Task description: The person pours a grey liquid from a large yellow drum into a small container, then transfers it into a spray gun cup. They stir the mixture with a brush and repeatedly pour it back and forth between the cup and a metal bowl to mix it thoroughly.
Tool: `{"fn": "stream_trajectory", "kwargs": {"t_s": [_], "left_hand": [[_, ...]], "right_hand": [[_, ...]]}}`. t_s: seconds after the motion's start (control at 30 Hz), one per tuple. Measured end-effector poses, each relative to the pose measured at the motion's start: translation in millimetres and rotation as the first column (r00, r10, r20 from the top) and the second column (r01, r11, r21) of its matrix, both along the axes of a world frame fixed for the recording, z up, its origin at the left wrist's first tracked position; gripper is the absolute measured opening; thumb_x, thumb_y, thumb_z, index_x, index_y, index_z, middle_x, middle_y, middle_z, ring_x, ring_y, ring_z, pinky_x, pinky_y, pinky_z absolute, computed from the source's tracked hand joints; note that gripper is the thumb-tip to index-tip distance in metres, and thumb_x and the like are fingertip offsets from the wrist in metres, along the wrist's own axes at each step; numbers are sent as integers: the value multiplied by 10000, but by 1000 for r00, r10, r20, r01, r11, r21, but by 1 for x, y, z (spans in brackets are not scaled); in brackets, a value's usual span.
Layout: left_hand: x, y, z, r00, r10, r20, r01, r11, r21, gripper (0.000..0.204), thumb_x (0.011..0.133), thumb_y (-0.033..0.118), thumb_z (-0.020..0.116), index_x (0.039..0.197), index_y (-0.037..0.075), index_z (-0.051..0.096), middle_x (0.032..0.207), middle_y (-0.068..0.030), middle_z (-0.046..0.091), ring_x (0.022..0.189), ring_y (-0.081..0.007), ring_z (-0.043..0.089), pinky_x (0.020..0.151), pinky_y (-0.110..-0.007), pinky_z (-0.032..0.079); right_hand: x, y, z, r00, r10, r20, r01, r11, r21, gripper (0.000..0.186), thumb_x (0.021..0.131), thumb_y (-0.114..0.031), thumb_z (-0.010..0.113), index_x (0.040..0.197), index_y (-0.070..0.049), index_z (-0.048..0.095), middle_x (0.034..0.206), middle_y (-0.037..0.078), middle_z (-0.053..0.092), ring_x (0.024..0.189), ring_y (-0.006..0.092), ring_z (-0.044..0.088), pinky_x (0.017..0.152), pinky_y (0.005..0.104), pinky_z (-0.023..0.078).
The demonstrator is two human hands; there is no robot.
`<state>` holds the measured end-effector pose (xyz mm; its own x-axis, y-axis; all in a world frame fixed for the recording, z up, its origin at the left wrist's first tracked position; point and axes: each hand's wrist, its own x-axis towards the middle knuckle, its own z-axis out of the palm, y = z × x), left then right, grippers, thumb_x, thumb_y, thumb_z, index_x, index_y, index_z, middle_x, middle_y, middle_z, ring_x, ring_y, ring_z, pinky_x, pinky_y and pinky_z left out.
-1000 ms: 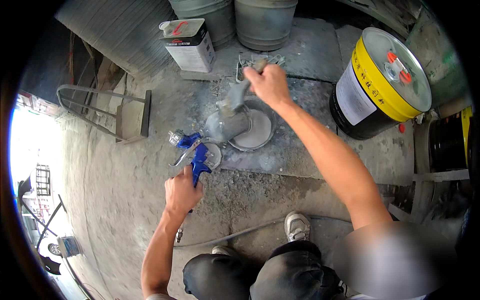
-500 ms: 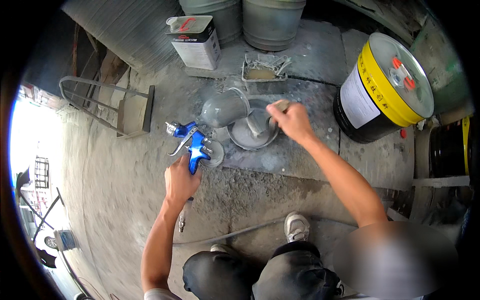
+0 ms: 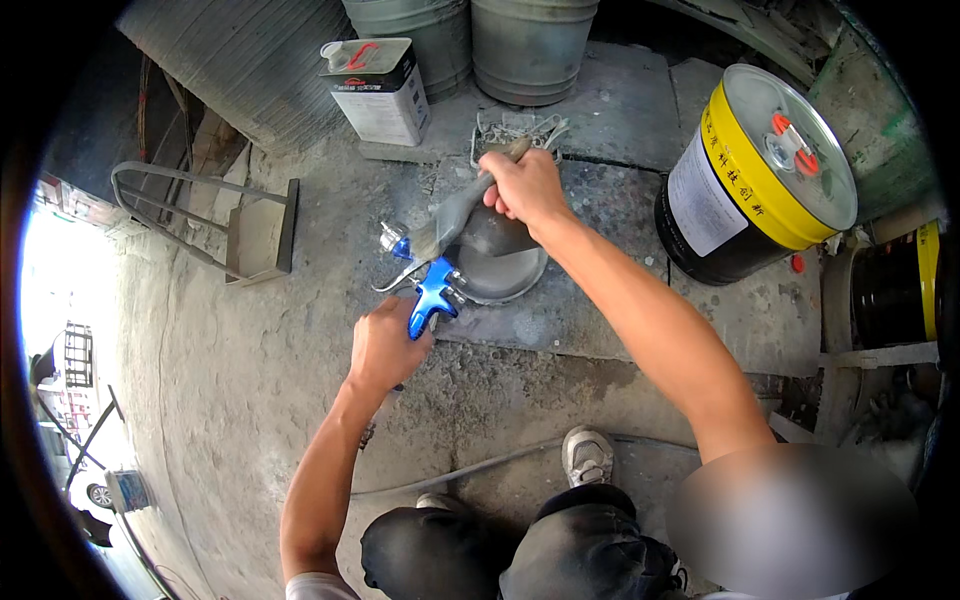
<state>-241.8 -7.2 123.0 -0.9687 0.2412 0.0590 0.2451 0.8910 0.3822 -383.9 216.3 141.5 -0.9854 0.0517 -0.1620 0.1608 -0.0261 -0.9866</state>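
Observation:
My left hand (image 3: 385,345) is closed around the handle of a blue spray gun (image 3: 433,298) with a silver nozzle and trigger. On the gun's far side a grey, see-through cup (image 3: 500,236) hangs tilted over a round basin (image 3: 512,292) of greyish liquid. A wet, grey-coated paintbrush (image 3: 457,213) is gripped in my right hand (image 3: 527,187), its handle end sticking out beyond the fingers. The bristles lie against the gun's upper body, near the nozzle and cup. Part of the cup is hidden behind the brush and my right hand.
Behind the basin sits a tray of grey-coated tools (image 3: 550,132). A rectangular solvent can (image 3: 385,115) and grey drums (image 3: 530,50) stand farther back. A black-and-yellow drum (image 3: 735,190) is at the right, a metal-framed stand (image 3: 262,230) at the left. A hose (image 3: 480,465) crosses the floor.
The brush has come out of the basin and moved up and left onto the spray gun. The gun and cup have shifted right, farther over the basin.

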Motion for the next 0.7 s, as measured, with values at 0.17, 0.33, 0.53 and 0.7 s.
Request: {"fn": "stream_trajectory", "kwargs": {"t_s": [0.17, 0.33, 0.53, 0.7], "left_hand": [[3, 3, -8, 999, -11, 30, 12, 1000, -18, 298, 714, 148, 663, 994, 49, 692, 821, -168, 622, 762, -370, 627, 692, -439, 509], [2, 7, -10, 999, -14, 40, 14, 1000, 0, 312, 705, 145, 657, 998, 45, 691, 822, -167, 623, 761, -375, 625, 693, -443, 507], [1, 10, -4, 997, -5, 71, 5, 1000, 3, 249, 707, 168, 661, 928, 54, 677, 851, -167, 639, 787, -387, 636, 712, -462, 521], [-3, 9, 6, 996, -38, 79, 35, 999, 39, 252, 686, 156, 667, 898, 20, 674, 784, -198, 619, 756, -396, 619, 706, -456, 500]], "right_hand": [[-13, 9, -1, 993, -115, -22, 116, 993, 34, 316, 790, -229, 626, 589, 14, 631, 508, 122, 610, 402, 155, 570, 387, 301, 436], [8, -9, -2, 997, -67, -43, 70, 995, 71, 371, 794, -247, 614, 546, 28, 610, 501, 126, 619, 428, 175, 609, 461, 325, 501], [9, 0, 4, 958, -29, -286, 75, 985, 153, 329, 844, -264, 629, 669, 11, 667, 531, 121, 626, 486, 163, 630, 527, 311, 510], [29, 6, 19, 702, 481, -525, -365, 876, 315, 194, 874, -238, 679, 926, -55, 715, 763, 49, 685, 702, 117, 640, 652, 273, 507]]}}
